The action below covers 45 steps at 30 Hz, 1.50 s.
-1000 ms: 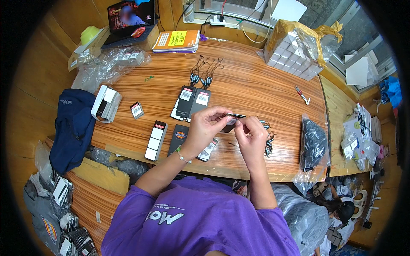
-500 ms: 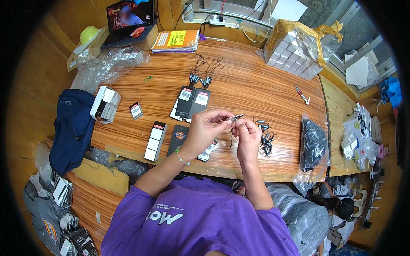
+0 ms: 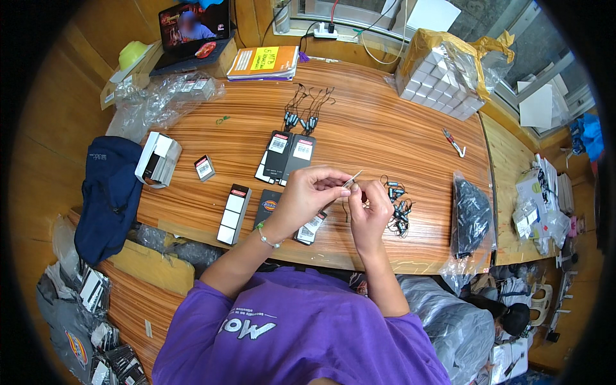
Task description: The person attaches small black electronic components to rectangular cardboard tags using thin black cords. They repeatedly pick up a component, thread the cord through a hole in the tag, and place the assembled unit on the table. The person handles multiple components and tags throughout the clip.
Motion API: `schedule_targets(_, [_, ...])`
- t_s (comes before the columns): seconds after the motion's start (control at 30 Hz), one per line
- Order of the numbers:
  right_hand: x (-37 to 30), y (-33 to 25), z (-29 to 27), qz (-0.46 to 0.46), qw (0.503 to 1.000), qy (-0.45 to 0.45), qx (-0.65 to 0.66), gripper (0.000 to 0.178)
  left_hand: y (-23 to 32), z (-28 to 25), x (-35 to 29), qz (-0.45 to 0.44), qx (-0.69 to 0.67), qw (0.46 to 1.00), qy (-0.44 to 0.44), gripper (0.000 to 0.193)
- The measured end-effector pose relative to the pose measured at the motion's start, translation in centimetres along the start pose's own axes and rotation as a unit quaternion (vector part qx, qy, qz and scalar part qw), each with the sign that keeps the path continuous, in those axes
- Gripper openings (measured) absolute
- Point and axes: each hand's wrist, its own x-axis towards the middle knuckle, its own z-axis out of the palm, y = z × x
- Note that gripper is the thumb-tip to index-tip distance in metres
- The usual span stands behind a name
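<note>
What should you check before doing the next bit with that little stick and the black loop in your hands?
1. Left hand has the thin stick pinched at the fingertips: ok.
2. Right hand is up against the left one, above the table: ok.
3. Black loop hangs between the hands; whether it is threaded on the stick: cannot tell, too small.
4. More small black clips lie in a pile just right of the right hand, close by: ok.
5. Black tagged cards lie flat beyond the hands, out of the way: ok.
6. Pliers lie far off to the right, not near either hand: not ok if they are wanted.
</note>
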Motion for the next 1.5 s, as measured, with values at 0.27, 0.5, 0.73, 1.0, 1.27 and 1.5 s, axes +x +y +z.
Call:
schedule_targets(0.27, [-1.0,0.9,0.2,0.216,0.951,-0.025,0.219,0.010,0.7,-0.4,0.1,-0.010,0.005,0.999,-0.033,0.020])
schedule_targets(0.5, [-1.0,0.3,-0.2,0.341,0.821,-0.040,0.455,0.013,0.9,-0.3,-0.3,0.007,0.072,0.997,-0.022,0.018])
schedule_targets(0.73, [-0.7,-0.1,-0.5,0.344,0.808,-0.032,0.476,0.010,1.8,0.3,-1.1,0.094,0.141,0.986,0.005,0.016])
schedule_targets(1.0, [0.8,1.2,-2.2,0.075,0.987,-0.040,0.135,0.025,1.9,0.0,-1.1,0.113,0.115,0.987,-0.008,0.015])
schedule_targets(1.27, [1.3,0.9,-3.5,0.261,0.888,-0.171,0.338,0.004,1.4,-0.4,-0.7,0.256,0.298,0.920,-0.004,0.016])
schedule_targets(1.5, [2.9,1.5,-3.8,0.247,0.812,-0.013,0.528,0.002,-0.5,-0.6,-1.0,0.266,0.337,0.901,-0.062,0.027])
